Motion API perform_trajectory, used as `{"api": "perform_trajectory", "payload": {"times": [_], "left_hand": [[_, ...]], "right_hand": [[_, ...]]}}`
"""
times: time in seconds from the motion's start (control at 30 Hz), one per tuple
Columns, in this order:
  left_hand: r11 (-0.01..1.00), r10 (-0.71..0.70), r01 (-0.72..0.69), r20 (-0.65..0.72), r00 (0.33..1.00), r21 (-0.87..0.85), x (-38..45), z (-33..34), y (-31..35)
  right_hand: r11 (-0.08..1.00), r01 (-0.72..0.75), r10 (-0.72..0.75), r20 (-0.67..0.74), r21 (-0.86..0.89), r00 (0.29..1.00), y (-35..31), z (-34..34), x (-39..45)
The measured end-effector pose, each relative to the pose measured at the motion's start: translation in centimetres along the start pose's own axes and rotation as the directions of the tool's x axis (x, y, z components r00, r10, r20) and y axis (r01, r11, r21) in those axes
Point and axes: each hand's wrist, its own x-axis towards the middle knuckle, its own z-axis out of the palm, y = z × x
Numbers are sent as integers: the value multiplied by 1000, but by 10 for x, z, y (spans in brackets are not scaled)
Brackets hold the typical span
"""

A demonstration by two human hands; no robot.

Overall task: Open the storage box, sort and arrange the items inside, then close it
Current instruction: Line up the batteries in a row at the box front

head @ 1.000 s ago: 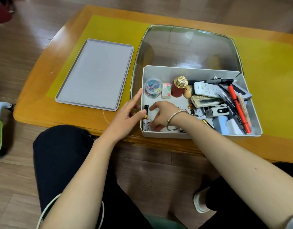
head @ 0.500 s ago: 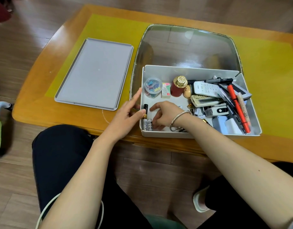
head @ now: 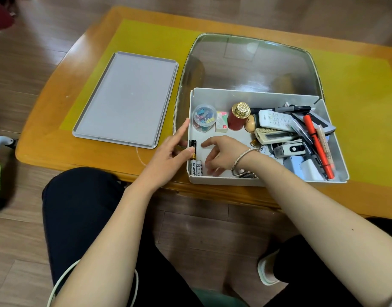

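Both hands work at the near-left corner of the open white plastic storage box [head: 252, 94] on the orange wooden desk [head: 57, 149].

The left hand [head: 168, 156] pinches a black-and-gold battery [head: 193, 148] between thumb and fingers, index outstretched. The right hand [head: 223, 155], fingers loosely spread, holds nothing, fingertips just beside two white batteries [head: 196, 167]. The flat grey lid [head: 126, 98] lies left of both.
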Motion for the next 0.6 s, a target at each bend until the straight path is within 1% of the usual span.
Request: {"api": "perform_trajectory", "payload": {"times": [0.07,0.1,0.13,0.2,0.27,0.37,0.5,0.6], "left_hand": [[1000,-2,2,4,1000,-10,0,-1,0],[1000,0,0,4,1000,-11,-1,-1,0],[1000,1,-1,2,1000,-8,-1,-1,-1],[1000,-2,2,-2,1000,-6,0,-1,-1],[1000,-5,5,-5,1000,-10,0,-1,-2],[1000,-11,11,-11,1000,-18,0,-1,-2],[1000,-3,3,-15,1000,-21,1,-2,-2],[1000,1,-1,-13,1000,-21,1,-1,-2]], "right_hand": [[997,29,-23,-78,73,997,1,-9,-4],[994,52,-38,-141,96,989,2,-14,-5],[994,72,-53,-219,80,974,2,-20,-6],[995,86,-97,-373,-46,923,4,-29,-5],[985,58,-128,-458,-165,879,6,-33,-4],[941,-29,-134,-452,-337,882,14,-30,-1],[886,-101,-114,-425,-452,898,23,-30,-1],[789,-147,-152,-421,-596,894,25,-30,-3]]}}
